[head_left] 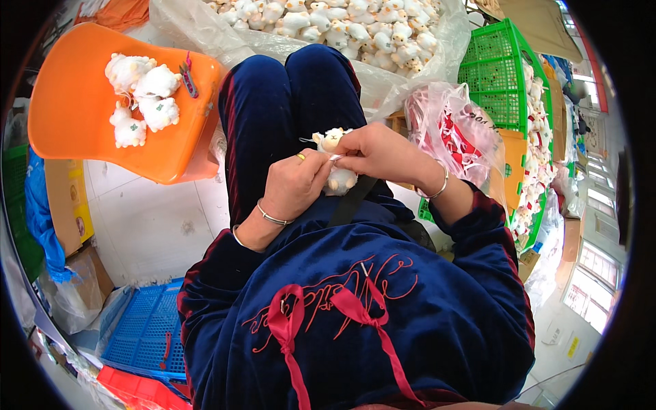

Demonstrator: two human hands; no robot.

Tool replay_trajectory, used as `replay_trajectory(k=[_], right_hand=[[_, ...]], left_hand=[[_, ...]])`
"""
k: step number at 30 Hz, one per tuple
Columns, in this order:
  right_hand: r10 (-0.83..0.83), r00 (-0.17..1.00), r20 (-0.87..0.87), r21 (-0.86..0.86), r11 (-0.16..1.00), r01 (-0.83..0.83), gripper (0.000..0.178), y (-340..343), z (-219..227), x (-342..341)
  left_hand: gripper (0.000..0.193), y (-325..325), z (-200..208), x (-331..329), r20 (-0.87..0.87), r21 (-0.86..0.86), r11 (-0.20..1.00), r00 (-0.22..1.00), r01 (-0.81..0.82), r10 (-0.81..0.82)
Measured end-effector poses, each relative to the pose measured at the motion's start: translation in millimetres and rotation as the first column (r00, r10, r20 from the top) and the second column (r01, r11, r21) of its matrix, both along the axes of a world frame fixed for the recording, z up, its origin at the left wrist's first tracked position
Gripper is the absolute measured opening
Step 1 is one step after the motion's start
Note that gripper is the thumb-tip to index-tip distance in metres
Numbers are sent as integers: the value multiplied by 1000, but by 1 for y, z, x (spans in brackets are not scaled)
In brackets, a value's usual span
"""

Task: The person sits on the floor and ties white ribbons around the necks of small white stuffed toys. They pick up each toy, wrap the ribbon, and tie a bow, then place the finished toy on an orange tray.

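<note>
A small white plush sheep [339,183] is over my lap, its cream face turned up, with a thin loop of string at the side of its head. My left hand [290,184] is closed, thumb and forefinger pinching a narrow white ribbon at the sheep's neck. From the other side, my right hand [389,154] pinches the same ribbon, its fingers against the sheep's head. The fingertips hide part of the neck. On the orange chair [65,89] to my left lie several more plush sheep [158,113] and a pair of thread snips [188,80].
Ahead of my knees, a clear plastic sheet [191,34] holds a heap of white plush toys [355,24]. At right are a plastic bag [454,130] with red and white ribbons and a green crate [488,65] beside more toys. A blue crate [140,328] lies at lower left.
</note>
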State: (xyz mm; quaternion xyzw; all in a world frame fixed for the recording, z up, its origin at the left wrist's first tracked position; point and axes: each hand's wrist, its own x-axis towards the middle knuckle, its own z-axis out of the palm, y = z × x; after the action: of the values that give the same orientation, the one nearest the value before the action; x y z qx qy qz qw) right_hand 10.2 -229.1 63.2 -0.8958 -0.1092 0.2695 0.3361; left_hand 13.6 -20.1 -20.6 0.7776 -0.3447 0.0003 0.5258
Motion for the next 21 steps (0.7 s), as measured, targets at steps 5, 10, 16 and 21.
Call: replay_trajectory(k=[5,10,16,21], right_hand=[[-2,968,-253,160,986,44,19,-12,7,7],[-56,944,-325,73,994,84,14,-10,20,17],[89,994,69,50,994,-93,10,-22,7,14],[-83,994,-72,146,985,93,7,-27,16,9]], left_hand=[[8,-1,0,0,-22,-15,1000,1000,19,-19],[8,0,-1,-1,-25,2,1000,1000,18,-18],[8,-1,-1,0,-21,-5,1000,1000,21,-21],[8,0,-2,0,-20,-4,1000,999,26,-26]])
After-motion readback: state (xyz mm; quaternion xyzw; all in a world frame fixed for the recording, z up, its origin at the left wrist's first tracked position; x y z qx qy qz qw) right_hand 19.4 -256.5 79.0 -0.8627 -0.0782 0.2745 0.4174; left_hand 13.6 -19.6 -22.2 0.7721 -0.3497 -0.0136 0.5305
